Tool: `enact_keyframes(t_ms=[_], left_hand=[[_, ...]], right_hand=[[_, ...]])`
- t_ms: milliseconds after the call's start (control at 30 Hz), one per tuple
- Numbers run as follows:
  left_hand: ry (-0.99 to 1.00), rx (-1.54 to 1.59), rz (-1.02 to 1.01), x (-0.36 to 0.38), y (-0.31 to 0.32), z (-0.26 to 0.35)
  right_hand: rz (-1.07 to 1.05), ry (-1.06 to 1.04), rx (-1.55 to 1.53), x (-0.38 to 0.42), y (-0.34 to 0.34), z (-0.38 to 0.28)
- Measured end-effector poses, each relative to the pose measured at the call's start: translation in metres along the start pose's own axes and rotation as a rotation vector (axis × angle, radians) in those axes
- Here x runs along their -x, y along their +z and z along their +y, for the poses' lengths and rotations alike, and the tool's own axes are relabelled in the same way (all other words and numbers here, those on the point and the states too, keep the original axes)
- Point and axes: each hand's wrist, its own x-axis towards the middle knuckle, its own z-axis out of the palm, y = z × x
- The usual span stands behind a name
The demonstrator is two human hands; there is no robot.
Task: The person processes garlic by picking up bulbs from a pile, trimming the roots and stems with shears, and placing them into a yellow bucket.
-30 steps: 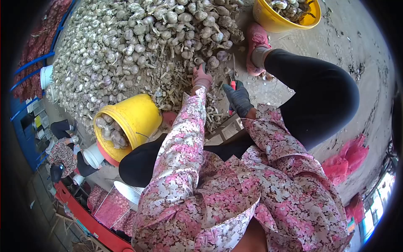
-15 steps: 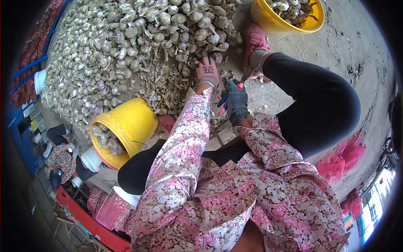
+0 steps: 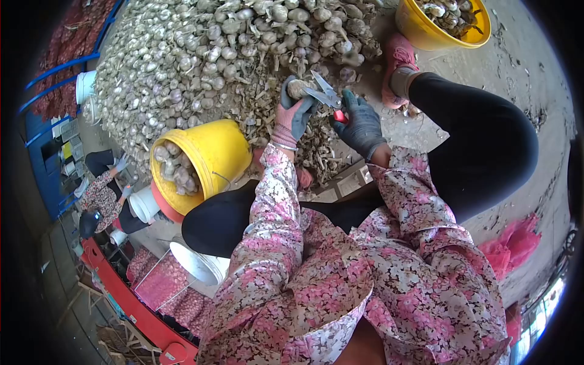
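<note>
A concrete floor carries the garlic heap [image 3: 201, 55]. I see the left hand [image 3: 293, 115] has lifted clear of that heap, now closed around a garlic bulb [image 3: 296, 89]; the right hand [image 3: 360, 121] grips shears [image 3: 324, 94], blades open at the bulb: trimming begins.

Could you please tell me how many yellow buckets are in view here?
2: one yellow bucket lies tipped beside the person's left knee, holding garlic; another yellow bucket stands at the top right edge, partly cropped.
</note>
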Motion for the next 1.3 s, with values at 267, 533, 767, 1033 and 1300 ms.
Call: enact_keyframes(t_ms=[267,533,767,1033,1300], left_hand=[[-0.071,-0.638,0.217,0.056,0.002,0.015],[0.257,-0.957,0.144,0.081,-0.005,-0.001],[0.121,-0.75,0.135,0.08,-0.009,-0.012],[-0.004,0.517,-0.13,0.062,-0.033,0.012],[-0.007,0.594,-0.168,0.085,-0.001,0.011]], right_hand=[[-0.173,-0.247,0.198,0.03,-0.008,-0.016],[-0.312,-0.268,0.166,0.042,0.013,-0.008],[-0.325,-0.194,0.212,0.023,0.042,0.028],[-0.414,0.304,-0.434,0.03,0.051,0.013],[-0.441,0.039,-0.589,0.051,0.027,-0.021]])
